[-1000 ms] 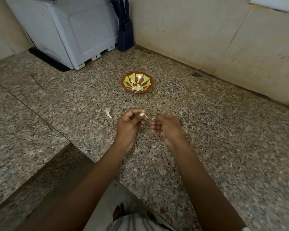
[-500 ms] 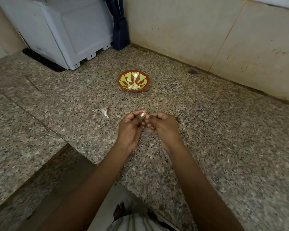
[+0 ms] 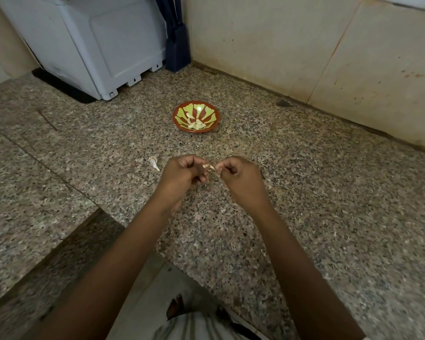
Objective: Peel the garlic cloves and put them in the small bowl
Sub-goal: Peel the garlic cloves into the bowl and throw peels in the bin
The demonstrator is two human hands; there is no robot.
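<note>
Both hands have drawn slightly apart since half a second ago, when their fingertips met. One garlic clove [image 3: 207, 166] now shows between them, above the granite counter [image 3: 304, 192]. The left hand [image 3: 182, 177] pinches it between thumb and forefinger, the other fingers curled under. The right hand [image 3: 238, 177], knuckles up and fingers curled, pinches the clove's pointed end. Both forearms reach forward from the bottom edge, nearly parallel. One small bowl [image 3: 177, 119], red with green petals, stands farther back, well apart from the hands. It holds a little heap of peeled cloves [image 3: 195, 125], too bunched to count. One unpeeled clove [image 3: 154, 162] lies on the counter just left of the left hand. One white appliance [image 3: 103, 45] stands in the far corner.
</note>
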